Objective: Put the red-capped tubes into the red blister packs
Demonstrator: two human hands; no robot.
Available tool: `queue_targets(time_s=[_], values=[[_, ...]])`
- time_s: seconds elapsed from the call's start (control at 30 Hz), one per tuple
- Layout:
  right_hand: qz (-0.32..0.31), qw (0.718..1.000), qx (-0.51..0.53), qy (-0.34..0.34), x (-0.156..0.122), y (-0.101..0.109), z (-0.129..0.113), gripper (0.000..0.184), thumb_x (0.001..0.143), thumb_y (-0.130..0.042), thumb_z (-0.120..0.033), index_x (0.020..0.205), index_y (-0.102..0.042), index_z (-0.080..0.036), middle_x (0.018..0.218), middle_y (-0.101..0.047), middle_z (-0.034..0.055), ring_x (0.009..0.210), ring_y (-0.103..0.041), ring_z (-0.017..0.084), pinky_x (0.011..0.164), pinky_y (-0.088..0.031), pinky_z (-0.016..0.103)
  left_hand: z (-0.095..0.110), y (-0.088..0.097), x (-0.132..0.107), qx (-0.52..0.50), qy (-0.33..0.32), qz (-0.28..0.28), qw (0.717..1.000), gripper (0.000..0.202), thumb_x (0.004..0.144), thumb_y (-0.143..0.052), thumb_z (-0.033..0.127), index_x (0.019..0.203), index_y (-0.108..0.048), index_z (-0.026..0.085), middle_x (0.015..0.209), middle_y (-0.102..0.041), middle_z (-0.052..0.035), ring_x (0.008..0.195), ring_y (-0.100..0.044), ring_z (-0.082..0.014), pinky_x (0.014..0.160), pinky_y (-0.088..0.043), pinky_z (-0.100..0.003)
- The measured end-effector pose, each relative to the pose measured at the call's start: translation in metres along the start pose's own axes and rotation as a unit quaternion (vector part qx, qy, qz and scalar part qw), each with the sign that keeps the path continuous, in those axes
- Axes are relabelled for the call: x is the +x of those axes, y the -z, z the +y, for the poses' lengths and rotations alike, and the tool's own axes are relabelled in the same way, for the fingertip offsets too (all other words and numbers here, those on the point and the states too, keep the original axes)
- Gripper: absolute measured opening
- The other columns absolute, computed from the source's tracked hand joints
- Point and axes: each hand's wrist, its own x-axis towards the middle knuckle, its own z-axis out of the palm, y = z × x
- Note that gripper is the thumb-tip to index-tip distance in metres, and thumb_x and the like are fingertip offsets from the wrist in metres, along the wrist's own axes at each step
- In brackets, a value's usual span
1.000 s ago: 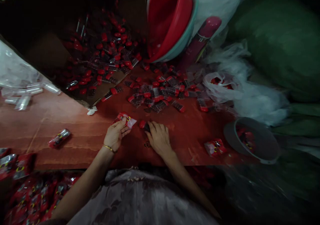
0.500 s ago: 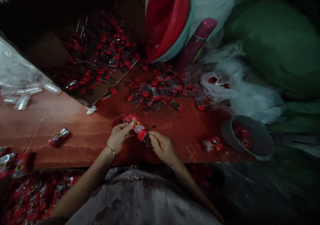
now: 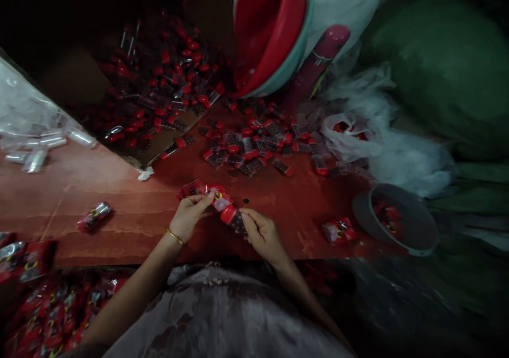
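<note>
Step in hand, judging by the pose: presenting the capped end of a clear container (image 3: 237,221) to the clear end of a red printed packet (image 3: 220,196). Location of both: between the hands, over the near part of the table (image 3: 151,209); clearance from the surface not discernible.

With the left hand (image 3: 189,217), pinches the packet between thumb and fingers. Beyond the left fingers: further red printed wrapping (image 3: 190,189). With the right hand (image 3: 263,235), pinches the container by the dark-looking end, with the red cap (image 3: 227,213) toward the packet. Cannot tell depth of entry, if any, or degree of opening at the packet edge.

Next move, as a judgement: probably calls for steadying the packet with the left hand, aligning the container and advancing the cap straight along the packet's length. Avoid skewing; likely to crease the thin film.

Beyond the hands: a loose pile of similar containers (image 3: 249,146), next to an open carton (image 3: 87,77) with more inside. To the right: another red packet (image 3: 340,230), near a grey tub (image 3: 415,225). To the left: a shiny-ended packet (image 3: 94,216), well apart from both hands.
</note>
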Motion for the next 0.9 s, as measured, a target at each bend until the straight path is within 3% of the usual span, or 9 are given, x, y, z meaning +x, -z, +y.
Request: queue_targets(time_s=[0.23, 0.4, 0.67, 0.9], values=[[0.010, 1.000, -0.002, 0.005, 0.0001, 0.0001, -0.0009, 0.027, 0.089, -0.039, -0.028, 0.092, -0.064, -0.018, 0.076, -0.068, 0.0023, 0.064, -0.063, 0.014, 0.060, -0.050, 0.022, -0.0017, -0.0016, 0.0017, 0.042, -0.048, 0.009, 0.998, 0.041, 0.047, -0.078, 0.050, 0.062, -0.069, 0.013, 0.059, -0.065, -0.0019, 0.061, -0.058, -0.0128, 0.062, -0.047, -0.024], [0.023, 0.999, -0.034, 0.028, 0.0018, 0.0012, 0.0032, 0.025, 0.088, -0.039, -0.026, 0.092, -0.063, -0.018, 0.076, -0.069, 0.0022, 0.064, -0.064, 0.013, 0.060, -0.049, 0.021, 0.0009, -0.0014, 0.0027, 0.046, -0.030, -0.002, 0.999, 0.044, 0.044, -0.078, 0.052, 0.063, -0.070, 0.012, 0.061, -0.065, -0.0019, 0.061, -0.057, -0.0123, 0.063, -0.047, -0.024], [0.004, 0.994, -0.071, 0.081, 0.0019, -0.0018, 0.0006, 0.023, 0.088, -0.040, -0.021, 0.096, -0.062, -0.018, 0.080, -0.070, 0.0036, 0.067, -0.065, 0.014, 0.062, -0.050, 0.022, -0.0039, 0.0045, 0.0097, 0.125, -0.108, -0.015, 0.986, 0.031, 0.060, -0.072, 0.043, 0.052, -0.065, 0.014, 0.053, -0.059, 0.0006, 0.064, -0.057, -0.0150, 0.061, -0.044, -0.024], [0.002, 0.997, -0.056, 0.055, 0.0032, 0.0009, 0.0013, 0.024, 0.088, -0.040, -0.025, 0.093, -0.063, -0.019, 0.078, -0.070, 0.0032, 0.066, -0.064, 0.014, 0.061, -0.050, 0.023, 0.0038, 0.0068, 0.0061, 0.156, -0.101, -0.076, 0.980, 0.028, 0.062, -0.071, 0.042, 0.059, -0.069, 0.015, 0.056, -0.062, -0.0002, 0.067, -0.058, -0.0174, 0.063, -0.045, -0.026]])
